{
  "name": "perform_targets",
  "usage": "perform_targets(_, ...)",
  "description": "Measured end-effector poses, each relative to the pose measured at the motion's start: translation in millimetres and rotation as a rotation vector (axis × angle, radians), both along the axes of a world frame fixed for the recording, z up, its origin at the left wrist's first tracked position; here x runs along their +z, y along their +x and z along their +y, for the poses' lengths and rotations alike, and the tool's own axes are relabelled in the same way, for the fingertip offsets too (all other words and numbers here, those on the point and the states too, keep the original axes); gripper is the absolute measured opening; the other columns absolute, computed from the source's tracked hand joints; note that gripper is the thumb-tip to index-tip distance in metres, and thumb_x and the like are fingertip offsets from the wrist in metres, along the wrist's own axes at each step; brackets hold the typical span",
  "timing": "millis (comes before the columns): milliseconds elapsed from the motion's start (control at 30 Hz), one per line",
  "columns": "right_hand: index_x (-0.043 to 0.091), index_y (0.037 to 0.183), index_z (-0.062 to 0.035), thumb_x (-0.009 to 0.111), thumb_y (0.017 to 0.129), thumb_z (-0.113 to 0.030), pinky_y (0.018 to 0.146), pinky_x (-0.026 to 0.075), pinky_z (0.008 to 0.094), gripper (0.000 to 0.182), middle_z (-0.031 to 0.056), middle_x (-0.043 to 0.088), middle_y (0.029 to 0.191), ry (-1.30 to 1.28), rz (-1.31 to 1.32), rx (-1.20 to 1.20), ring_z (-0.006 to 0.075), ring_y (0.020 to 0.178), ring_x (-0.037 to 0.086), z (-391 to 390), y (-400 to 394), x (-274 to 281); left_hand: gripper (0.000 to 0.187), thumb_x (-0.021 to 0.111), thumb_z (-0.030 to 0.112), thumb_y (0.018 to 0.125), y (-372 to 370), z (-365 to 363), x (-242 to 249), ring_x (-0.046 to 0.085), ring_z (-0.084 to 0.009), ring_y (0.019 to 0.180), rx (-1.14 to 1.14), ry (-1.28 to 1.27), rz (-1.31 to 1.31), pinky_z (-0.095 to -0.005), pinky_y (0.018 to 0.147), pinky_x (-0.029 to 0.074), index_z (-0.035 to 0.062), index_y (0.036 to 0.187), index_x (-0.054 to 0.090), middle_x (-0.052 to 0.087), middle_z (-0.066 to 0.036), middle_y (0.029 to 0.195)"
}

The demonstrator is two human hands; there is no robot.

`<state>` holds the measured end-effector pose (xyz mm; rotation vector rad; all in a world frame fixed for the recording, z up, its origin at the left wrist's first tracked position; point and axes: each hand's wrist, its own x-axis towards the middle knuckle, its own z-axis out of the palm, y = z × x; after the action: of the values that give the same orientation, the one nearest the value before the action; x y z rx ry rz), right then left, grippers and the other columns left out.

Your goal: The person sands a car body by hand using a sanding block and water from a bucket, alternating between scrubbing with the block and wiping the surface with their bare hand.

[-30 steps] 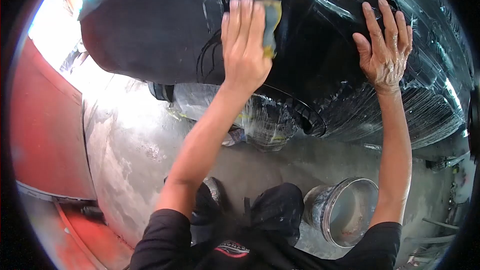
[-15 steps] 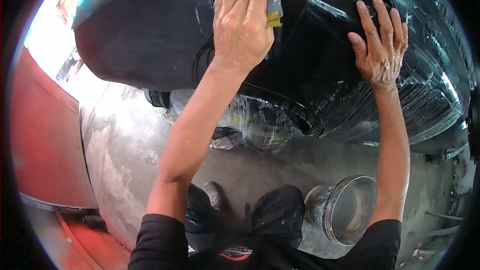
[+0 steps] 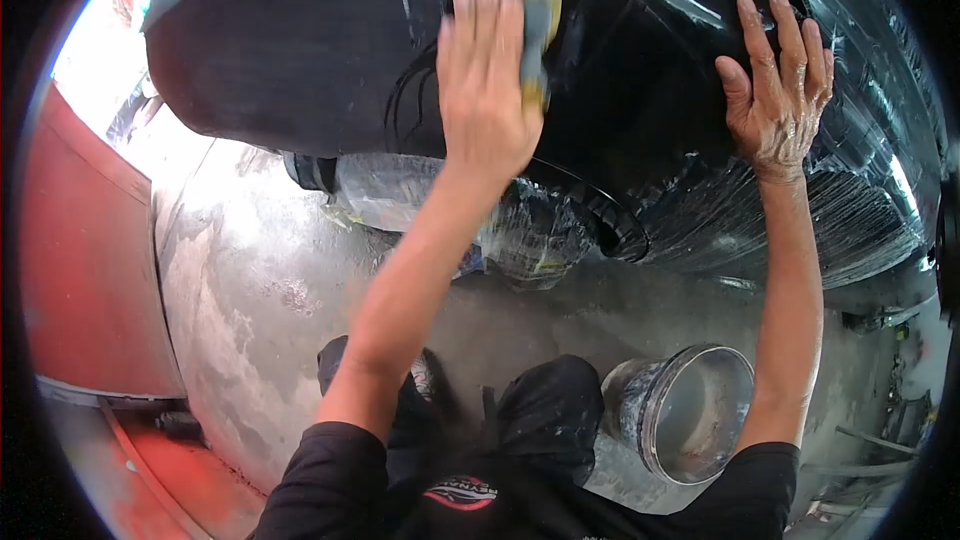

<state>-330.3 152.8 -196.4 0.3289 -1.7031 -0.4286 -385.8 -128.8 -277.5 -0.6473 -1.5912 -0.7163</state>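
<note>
At upper centre, your left hand [image 3: 488, 88] holds the pad [image 3: 536, 35] against the black panel [image 3: 635, 90], fingers together and clamped on it (they are blurred, and the thumb is hidden). At upper right, your right hand [image 3: 779, 90] lies on the panel, fingers spread apart. A bucket [image 3: 629, 410] stands at lower right.

Grey-and-yellow pad [image 3: 537, 36], black panel [image 3: 630, 90] streaked white, red panel [image 3: 90, 260]

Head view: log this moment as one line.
left hand: holding grey-yellow pad against black bodywork | right hand: spread open on bodywork | bucket: on floor
</note>
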Motion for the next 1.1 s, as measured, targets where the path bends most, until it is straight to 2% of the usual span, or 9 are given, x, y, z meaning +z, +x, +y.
perform_targets(133,0.061,0.145,-0.0308,0.045,0.107,-0.054,0.122,0.023,0.0482,0.048,-0.0036,0.049,0.157,-0.007,-0.003,-0.013,0.0248,0.145,0.038,-2,3,0,0.057,0.051,0.001,0.091,-2,0,-52,0.036,-0.0423,0.150,0.060,-0.070,-0.010,-0.0559,0.122,0.026,-0.0045,0.148,0.050,0.046,-0.026,0.156)
perform_targets(200,0.062,0.144,-0.0311,0.046,0.106,-0.054,0.122,0.022,0.0469,0.047,-0.0029,0.051,0.155,0.020,0.012,0.006,0.0251,0.143,0.040,1,-1,0,0.065,0.052,-0.002,0.081,-11,1,7,0.037,-0.0435,0.149,0.031,-0.054,0.064,-0.0556,0.122,0.026,-0.0046,0.146,0.052,0.048,-0.025,0.154)
perform_targets(267,0.062,0.144,-0.0316,0.046,0.106,-0.055,0.121,0.022,0.0459,0.048,-0.0032,0.051,0.155,0.014,0.016,0.088,0.0244,0.143,0.040,4,-6,0,0.064,0.052,-0.002,0.081,-25,9,19,0.038,-0.0445,0.148,0.036,-0.019,0.187,-0.0559,0.122,0.027,-0.0036,0.145,0.054,0.050,-0.025,0.153)
perform_targets(333,0.062,0.145,-0.0316,0.046,0.106,-0.056,0.121,0.022,0.0457,0.049,-0.0032,0.051,0.155,0.010,0.013,0.096,0.0242,0.142,0.041,5,-5,-3,0.058,0.051,-0.002,0.086,-6,2,1,0.038,-0.0448,0.148,0.023,-0.078,0.027,-0.0558,0.123,0.025,-0.0063,0.143,0.054,0.048,-0.027,0.154)
perform_targets(433,0.061,0.145,-0.0313,0.046,0.105,-0.057,0.121,0.023,0.0454,0.050,-0.0037,0.051,0.154,0.021,0.035,0.119,0.0246,0.142,0.041,5,-9,0,0.056,0.052,0.000,0.087,19,-3,-94,0.035,-0.0454,0.150,0.082,-0.127,-0.136,-0.0563,0.123,0.023,-0.0104,0.143,0.053,0.046,-0.029,0.155)
perform_targets(600,0.061,0.145,-0.0316,0.047,0.105,-0.057,0.121,0.025,0.0448,0.049,-0.0028,0.052,0.154,0.056,0.033,0.135,0.0246,0.140,0.043,6,-10,2,0.063,0.053,0.000,0.085,13,17,-38,0.036,-0.0466,0.149,0.038,-0.004,-0.078,-0.0553,0.123,0.025,-0.0094,0.147,0.048,0.046,-0.030,0.154)
perform_targets(767,0.061,0.145,-0.0317,0.045,0.106,-0.057,0.120,0.026,0.0429,0.050,-0.0023,0.052,0.153,0.078,0.026,0.098,0.0236,0.139,0.044,11,-10,3,0.066,0.052,0.000,0.083,34,3,-87,0.034,-0.0434,0.151,0.053,-0.072,-0.172,-0.0548,0.123,0.023,-0.0063,0.148,0.048,0.044,-0.027,0.156)
perform_targets(933,0.062,0.144,-0.0304,0.044,0.107,-0.057,0.119,0.028,0.0403,0.049,-0.0013,0.055,0.151,0.086,0.050,0.147,0.0216,0.139,0.045,6,-12,3,0.063,0.053,0.001,0.086,17,18,-42,0.038,-0.0445,0.148,0.035,0.097,-0.112,-0.0536,0.122,0.025,-0.0046,0.148,0.049,0.050,-0.027,0.152)
perform_targets(1100,0.063,0.144,-0.0290,0.046,0.106,-0.056,0.117,0.030,0.0398,0.049,0.0000,0.058,0.148,0.098,0.044,0.154,0.0213,0.136,0.048,6,-12,5,0.053,0.052,0.004,0.096,43,15,-97,0.039,-0.0441,0.148,0.038,0.062,-0.206,-0.0533,0.121,0.028,-0.0053,0.148,0.049,0.050,-0.026,0.152)
